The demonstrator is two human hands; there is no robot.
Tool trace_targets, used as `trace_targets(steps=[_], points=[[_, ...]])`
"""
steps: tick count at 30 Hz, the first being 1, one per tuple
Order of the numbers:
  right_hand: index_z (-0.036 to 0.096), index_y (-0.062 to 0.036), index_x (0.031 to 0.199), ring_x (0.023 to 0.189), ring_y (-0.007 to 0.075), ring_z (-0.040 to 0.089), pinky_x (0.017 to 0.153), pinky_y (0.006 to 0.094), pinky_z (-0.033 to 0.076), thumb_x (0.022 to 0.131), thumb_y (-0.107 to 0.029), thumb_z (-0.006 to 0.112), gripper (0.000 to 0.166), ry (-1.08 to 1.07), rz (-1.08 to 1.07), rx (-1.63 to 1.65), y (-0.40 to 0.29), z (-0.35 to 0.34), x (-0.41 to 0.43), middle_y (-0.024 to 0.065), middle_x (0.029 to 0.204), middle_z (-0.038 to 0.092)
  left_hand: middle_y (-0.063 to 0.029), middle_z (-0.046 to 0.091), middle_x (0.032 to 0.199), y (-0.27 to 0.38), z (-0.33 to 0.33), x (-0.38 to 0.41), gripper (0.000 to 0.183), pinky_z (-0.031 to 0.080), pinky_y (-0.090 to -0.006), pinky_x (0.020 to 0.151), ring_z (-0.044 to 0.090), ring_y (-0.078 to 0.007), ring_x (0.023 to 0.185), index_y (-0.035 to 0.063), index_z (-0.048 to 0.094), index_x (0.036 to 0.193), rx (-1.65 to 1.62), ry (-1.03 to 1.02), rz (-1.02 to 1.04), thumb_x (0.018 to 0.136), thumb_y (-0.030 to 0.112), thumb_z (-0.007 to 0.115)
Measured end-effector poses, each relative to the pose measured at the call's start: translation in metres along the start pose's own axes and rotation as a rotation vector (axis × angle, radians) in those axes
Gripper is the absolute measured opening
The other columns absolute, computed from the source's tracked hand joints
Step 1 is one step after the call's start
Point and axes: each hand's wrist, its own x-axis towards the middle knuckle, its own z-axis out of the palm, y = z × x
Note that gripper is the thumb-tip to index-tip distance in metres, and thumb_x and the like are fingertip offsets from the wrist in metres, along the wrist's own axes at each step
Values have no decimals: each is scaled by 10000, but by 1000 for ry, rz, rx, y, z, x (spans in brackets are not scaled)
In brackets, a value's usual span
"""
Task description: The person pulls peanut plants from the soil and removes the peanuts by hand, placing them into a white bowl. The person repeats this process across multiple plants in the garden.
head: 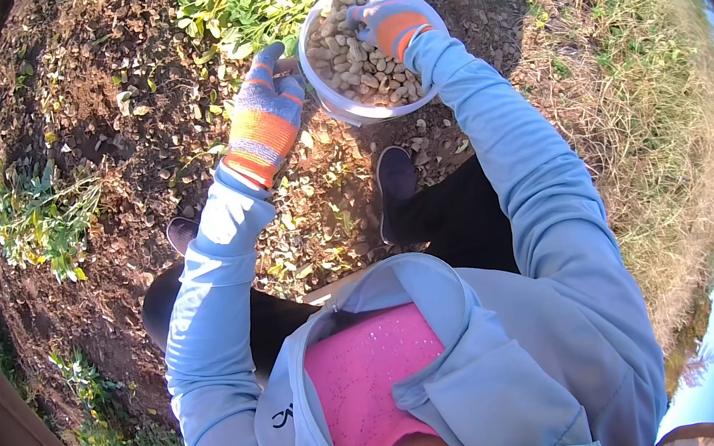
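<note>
A white plastic bucket [331,101] stands on the ground before me, with many unshelled peanuts [348,55] inside. My right hand [395,22], in a grey and orange knit glove, reaches over the rim into the bucket. Its fingertips are down at the peanuts, and whether they grip any is not visible. To the left of the bucket is my left hand [268,113], gloved the same way, thumb and forefinger apart. A short brownish piece [286,64], perhaps the handle grip, shows between them and the bucket wall; the hold on it is unclear.
Green leafy peanut plants [261,5] lie just beyond the bucket. Uprooted plants [48,216] rest on the leaf-strewn soil at left. Dry grass [643,138] covers the right side. My dark shoes [396,180] are below the bucket.
</note>
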Motion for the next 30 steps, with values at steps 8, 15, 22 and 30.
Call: trace_targets(steps=[8,15,22,30], points=[[575,-51,920,745,304,571,689,381,452,758,-162,586,197,-17,-93,231,-7,-25,-3,158,819,594,-85,554,1072,40,-38,-36,371,433,-194,727,545,-106,904,-2,382,1222,106,157,201,854,3,436],[559,-71,1062,882,192,548,775,299,424,829,-335,526,354,-595,-282,654,-91,-26,-47,109,953,598,-78,585,953,35,-58,-30,339,454,-229,643,554,-108,740,19,464,1149,62,308,211,827,106,525],[547,-110,1038,809,280,582,712,360,448,795,-144,523,247,-381,-100,267,-114,-43,-53,111,889,607,-39,590,950,32,-60,-23,349,439,-202,628,533,-67,741,27,450,1163,268,315,294,829,66,542],[585,-138,987,874,281,573,749,355,465,755,-225,539,252,-194,-330,-332,-56,-15,-16,114,900,611,-59,598,908,36,-59,-22,298,454,-225,661,570,-107,776,42,507,1108,365,313,270,818,91,560]])
